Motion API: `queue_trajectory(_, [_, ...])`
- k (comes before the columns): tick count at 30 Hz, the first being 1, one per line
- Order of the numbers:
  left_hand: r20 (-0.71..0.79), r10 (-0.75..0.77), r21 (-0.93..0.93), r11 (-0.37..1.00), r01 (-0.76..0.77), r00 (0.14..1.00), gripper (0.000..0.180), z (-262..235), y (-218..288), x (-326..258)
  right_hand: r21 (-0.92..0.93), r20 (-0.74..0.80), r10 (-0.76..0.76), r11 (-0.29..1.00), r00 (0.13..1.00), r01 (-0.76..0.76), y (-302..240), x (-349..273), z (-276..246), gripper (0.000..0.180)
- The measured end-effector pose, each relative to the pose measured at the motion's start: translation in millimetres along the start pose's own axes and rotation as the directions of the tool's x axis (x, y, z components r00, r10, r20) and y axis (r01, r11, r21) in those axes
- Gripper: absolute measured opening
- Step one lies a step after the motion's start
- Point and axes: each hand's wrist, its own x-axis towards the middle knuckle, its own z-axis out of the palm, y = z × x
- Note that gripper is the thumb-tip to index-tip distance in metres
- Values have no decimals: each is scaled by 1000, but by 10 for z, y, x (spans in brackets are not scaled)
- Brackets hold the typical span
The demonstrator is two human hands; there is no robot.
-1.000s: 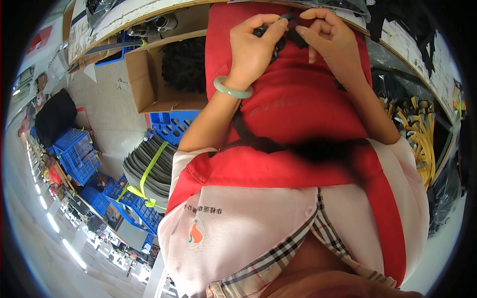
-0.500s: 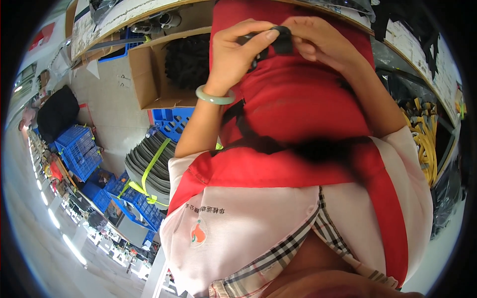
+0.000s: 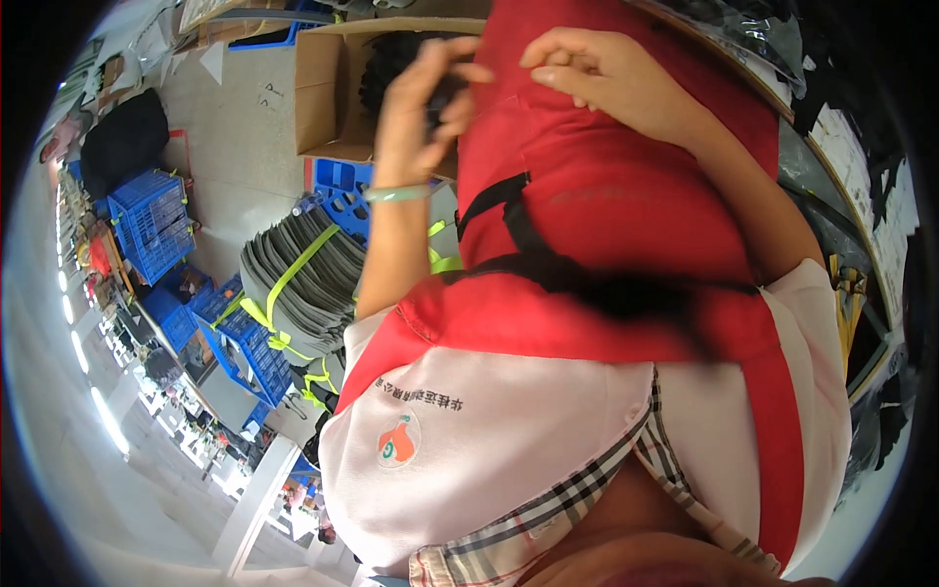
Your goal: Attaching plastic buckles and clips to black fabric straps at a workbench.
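Observation:
My left hand (image 3: 419, 112), with a pale green bangle (image 3: 397, 194) at its wrist, is at the near right part of an open cardboard box (image 3: 315, 103). It is smeared by motion, with its fingers apart; a dark patch shows between them, and I cannot tell whether it is a loose piece or the black pieces (image 3: 381, 73) in the box behind. Over the red apron (image 3: 626, 215) on my lap, my right hand (image 3: 611, 83) is closed, fingers curled and thumb near the index finger. Whatever its palm holds, if anything, is hidden.
Beside my left arm lies a strapped stack of grey sheets (image 3: 298, 279), with a blue crate (image 3: 342, 191) beyond it. More blue crates (image 3: 152, 225) stand at far left. A bench edge (image 3: 753, 73) with black scraps runs along the right, with yellow strips (image 3: 849, 303) below it.
My left hand has moved away from my right hand, left to the box, and its fingers have spread. The black piece between the hands is gone from there. The whole view has shifted.

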Motion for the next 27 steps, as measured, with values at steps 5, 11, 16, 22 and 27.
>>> queue_trajectory(5, [233,-114,65,993,101,966,47,529,-329,294,-281,44,14,960,999,-1,118,18,-196,16])
queue_trajectory(11, [316,-429,-385,757,528,846,54,700,-442,360,143,-121,123,984,985,-105,341,-192,-539,20])
queue_trajectory(16, [469,-490,-215,743,633,735,48,565,-464,490,-317,-182,-337,909,924,270,336,-411,-599,18])
queue_trajectory(22, [439,-481,216,877,430,759,37,812,-459,445,-590,-30,-440,732,897,340,473,-582,-615,17])
queue_trajectory(27, [537,-157,644,711,-282,829,23,984,-611,523,-631,-48,-252,758,966,166,527,-801,-692,16])
